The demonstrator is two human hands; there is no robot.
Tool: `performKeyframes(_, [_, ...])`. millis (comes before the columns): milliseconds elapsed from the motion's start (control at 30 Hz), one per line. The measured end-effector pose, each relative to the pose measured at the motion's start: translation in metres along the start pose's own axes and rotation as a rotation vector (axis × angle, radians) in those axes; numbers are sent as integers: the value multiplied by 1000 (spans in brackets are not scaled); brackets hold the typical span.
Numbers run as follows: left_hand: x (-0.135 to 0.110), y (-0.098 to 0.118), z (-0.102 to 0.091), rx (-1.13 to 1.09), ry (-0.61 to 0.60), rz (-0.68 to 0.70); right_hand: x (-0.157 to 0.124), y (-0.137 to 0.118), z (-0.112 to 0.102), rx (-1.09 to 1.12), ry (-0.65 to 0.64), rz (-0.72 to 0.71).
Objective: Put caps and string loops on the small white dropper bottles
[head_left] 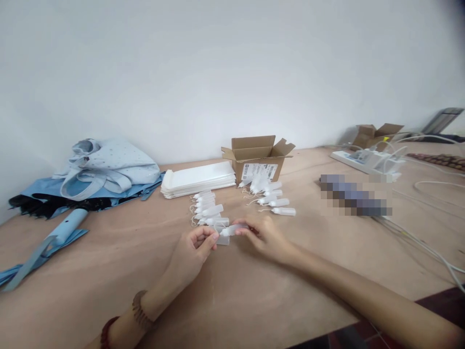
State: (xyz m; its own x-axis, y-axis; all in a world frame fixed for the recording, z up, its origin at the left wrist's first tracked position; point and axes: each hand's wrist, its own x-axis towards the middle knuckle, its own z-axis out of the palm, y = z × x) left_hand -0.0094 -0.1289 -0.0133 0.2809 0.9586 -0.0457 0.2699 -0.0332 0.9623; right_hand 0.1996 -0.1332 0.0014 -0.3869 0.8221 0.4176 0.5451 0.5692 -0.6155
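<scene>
My left hand point(196, 249) and my right hand point(263, 237) meet over the tan table point(232, 295), both pinched on one small white squeeze bottle point(229, 230) held between them. Just beyond the hands lies a row of several like bottles point(208, 209) with thin strings. A second loose group of bottles point(271, 196) lies to the right, in front of an open cardboard box point(257, 157). A stack of flat white bags point(198, 179) rests left of the box.
A pale blue bag and cloth point(105, 169) sit at the far left, with a blue strap point(43, 247) trailing toward me. At the right stand a white power strip point(363, 160), cables point(428, 247) and another small box point(376, 134). A white wall rises behind.
</scene>
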Motion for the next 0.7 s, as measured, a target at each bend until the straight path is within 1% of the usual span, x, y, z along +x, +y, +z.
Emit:
performKeyframes(100, [0,-2,0,4,-6,14,0,0,1,2,-7,26])
performKeyframes(167, [3,0,-3,16,-15,36,2,1,1,4,-6,41])
performKeyframes(267, [13,6,-18,28,9,78,9,7,-5,19,4,52])
performKeyframes(300, [18,8,-26,24,48,90,12,11,-9,16,18,50])
performKeyframes(367, [29,10,-42,15,169,105,18,21,-20,-35,66,37])
performKeyframes(433, [40,8,-55,13,309,124,20,36,-31,-168,125,7])
performKeyframes(467, [45,6,-60,15,359,129,20,43,-36,-233,122,14])
performKeyframes(533, [52,1,-64,39,388,124,20,58,-42,-322,57,16])
performKeyframes(600, [56,-4,-62,85,380,115,19,68,-45,-388,-4,8])
performKeyframes(700, [56,-9,-58,165,352,121,19,73,-44,-430,-74,17])
